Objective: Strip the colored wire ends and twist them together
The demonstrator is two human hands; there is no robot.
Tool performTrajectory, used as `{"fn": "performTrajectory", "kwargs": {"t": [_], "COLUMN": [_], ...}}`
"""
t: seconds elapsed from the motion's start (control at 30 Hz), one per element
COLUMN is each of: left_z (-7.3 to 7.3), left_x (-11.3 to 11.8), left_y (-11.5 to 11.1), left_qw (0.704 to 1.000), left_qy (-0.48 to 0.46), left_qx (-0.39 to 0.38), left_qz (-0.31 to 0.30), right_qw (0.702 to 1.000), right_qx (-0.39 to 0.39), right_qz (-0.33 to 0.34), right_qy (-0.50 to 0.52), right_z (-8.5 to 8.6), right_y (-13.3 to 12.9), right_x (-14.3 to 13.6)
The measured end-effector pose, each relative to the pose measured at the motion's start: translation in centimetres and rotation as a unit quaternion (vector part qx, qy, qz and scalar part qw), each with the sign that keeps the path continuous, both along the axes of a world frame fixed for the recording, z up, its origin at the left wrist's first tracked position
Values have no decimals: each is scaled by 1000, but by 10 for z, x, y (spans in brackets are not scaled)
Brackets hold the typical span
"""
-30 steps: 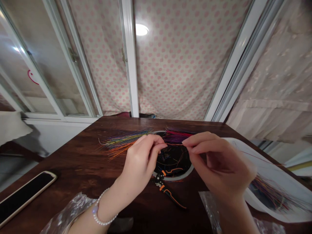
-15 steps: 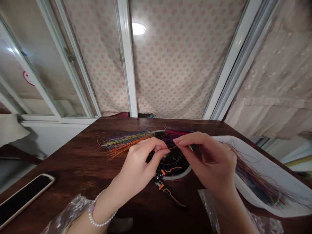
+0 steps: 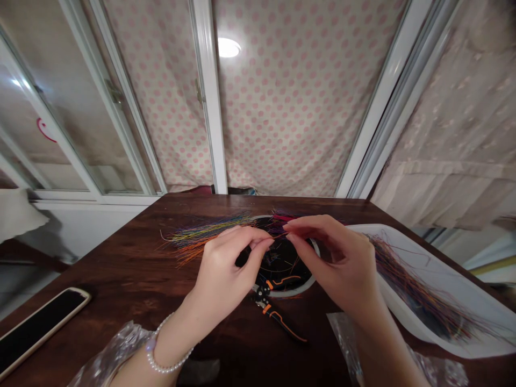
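Thumb and forefinger of my left hand (image 3: pixel 229 266) are pinched on one end of a thin orange wire (image 3: pixel 279 235). My right hand (image 3: pixel 341 263) pinches the same wire a short way to the right, so only a small length shows between the fingertips. Both hands are above a round black dish with a pale rim (image 3: pixel 282 294), which has small wire scraps inside. Orange-and-black wire-stripping pliers (image 3: pixel 263 297) rest with one handle over the dish's near rim, jaws towards the left. Beyond my left hand lies a bundle of multicoloured wires (image 3: pixel 201 232).
A red and purple wire bundle (image 3: pixel 280 217) lies behind the dish. On the right, a white plastic bin (image 3: pixel 423 242) holds a tangle of wires (image 3: pixel 423 295). A phone (image 3: pixel 40 330) lies at the left, and clear plastic (image 3: pixel 116 349) is under my left forearm. Windows stand behind the table.
Both hands have shifted slightly left, and my left fingertips have risen a little. The wire stays between the two pinches. The pliers and bundles have not moved.
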State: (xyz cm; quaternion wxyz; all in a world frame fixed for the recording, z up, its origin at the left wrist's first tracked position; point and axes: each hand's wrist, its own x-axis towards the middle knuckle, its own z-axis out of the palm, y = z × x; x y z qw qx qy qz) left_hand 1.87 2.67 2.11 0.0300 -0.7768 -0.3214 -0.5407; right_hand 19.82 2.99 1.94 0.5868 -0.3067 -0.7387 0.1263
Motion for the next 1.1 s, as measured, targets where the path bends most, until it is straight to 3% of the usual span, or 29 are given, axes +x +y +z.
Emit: {"fn": "performTrajectory", "kwargs": {"t": [0.23,0.4,0.63,1.1], "left_z": [-4,-2,-5,-4], "left_x": [1,1,1,-2], "left_y": [0,-1,-1,-2], "left_qw": [993,992,993,987], "left_qy": [25,29,66,77], "left_qx": [110,113,95,142], "left_qz": [45,44,22,1], "right_qw": [983,964,966,959], "right_qx": [-125,-185,-194,-197], "right_qz": [79,145,150,181], "right_qy": [107,122,88,94], "right_z": [7,7,10,10], "right_y": [0,2,-1,-2], "right_x": [2,5,3,4]}}
